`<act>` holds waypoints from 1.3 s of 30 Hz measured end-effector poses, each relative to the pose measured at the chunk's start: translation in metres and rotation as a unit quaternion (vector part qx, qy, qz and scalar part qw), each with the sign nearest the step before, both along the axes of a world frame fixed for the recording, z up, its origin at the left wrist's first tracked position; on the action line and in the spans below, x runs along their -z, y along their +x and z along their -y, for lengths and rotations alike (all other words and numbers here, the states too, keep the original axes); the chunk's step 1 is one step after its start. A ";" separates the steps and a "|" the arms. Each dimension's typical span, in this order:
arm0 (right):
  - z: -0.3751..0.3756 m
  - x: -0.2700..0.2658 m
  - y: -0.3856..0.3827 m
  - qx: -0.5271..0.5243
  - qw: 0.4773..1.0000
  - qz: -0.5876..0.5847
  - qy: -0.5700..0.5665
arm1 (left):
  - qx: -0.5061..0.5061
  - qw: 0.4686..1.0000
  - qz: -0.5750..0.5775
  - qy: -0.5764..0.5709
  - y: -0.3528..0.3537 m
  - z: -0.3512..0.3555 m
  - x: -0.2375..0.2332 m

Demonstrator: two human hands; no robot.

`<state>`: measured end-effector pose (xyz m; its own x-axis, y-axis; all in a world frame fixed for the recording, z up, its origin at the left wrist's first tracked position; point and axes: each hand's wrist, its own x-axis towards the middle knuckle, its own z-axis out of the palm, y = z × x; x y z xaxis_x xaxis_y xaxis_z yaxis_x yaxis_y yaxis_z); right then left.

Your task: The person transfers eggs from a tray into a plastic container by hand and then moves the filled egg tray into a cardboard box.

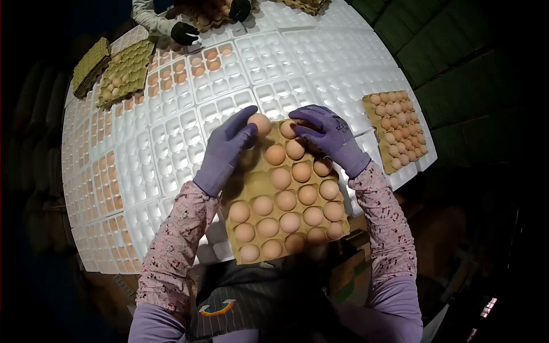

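A pulp tray (254, 184) holding several brown eggs lies at the near edge of the table, just before my body. My left hand (226, 146), in a purple glove, grips an egg (260, 124) between thumb and fingers above the tray's far left corner. At the far right corner, my right hand (329, 134), also gloved in purple, has its fingers closed round another egg (288, 129). Some cups at the tray's left side hold no eggs.
White foam trays (171, 151) with egg-shaped cups cover the table, some with eggs. A full pulp tray (401, 128) lies at the right. Stacked pulp trays (91, 66) and another pulp tray (134, 63) are at the far left. Across the table are a co-worker's gloved hands (184, 34).
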<state>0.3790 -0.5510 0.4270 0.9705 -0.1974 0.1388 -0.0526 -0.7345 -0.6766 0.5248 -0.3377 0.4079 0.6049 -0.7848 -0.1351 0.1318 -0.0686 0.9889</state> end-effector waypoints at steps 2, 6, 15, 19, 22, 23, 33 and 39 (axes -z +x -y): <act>0.017 0.017 0.019 -0.068 0.992 -0.064 -0.079 | -0.062 0.955 -0.269 -0.104 0.005 -0.008 -0.008; 0.019 0.005 0.021 -0.035 0.944 -0.114 0.308 | -0.069 0.913 -0.388 -0.106 0.008 -0.027 -0.003; 0.027 0.015 0.030 -0.117 0.992 -0.047 0.017 | 0.035 0.974 0.183 0.130 -0.026 -0.004 -0.011; 0.062 0.001 0.015 0.070 0.777 0.037 0.624 | 0.078 0.816 0.495 0.289 -0.053 0.011 -0.004; 0.070 -0.011 0.015 0.083 0.939 -0.209 0.259 | 0.085 0.870 0.400 0.276 -0.042 0.015 -0.015; 0.061 -0.005 0.012 0.012 0.986 -0.165 0.018 | 0.090 0.910 0.291 0.280 -0.038 0.016 -0.021; 0.065 -0.021 -0.024 0.005 0.916 -0.068 0.395 | 0.153 0.762 0.542 0.320 -0.059 0.058 -0.041; 0.035 -0.004 -0.027 -0.082 0.958 -0.134 -0.240 | 0.092 0.992 0.023 0.080 -0.032 0.018 -0.032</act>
<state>0.3515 -0.5857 0.4314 0.9965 -0.0153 -0.0821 -0.0344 -0.9710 -0.2365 0.4928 -0.3558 0.4396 0.4616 -0.8530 -0.2437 0.0583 -0.2449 0.9678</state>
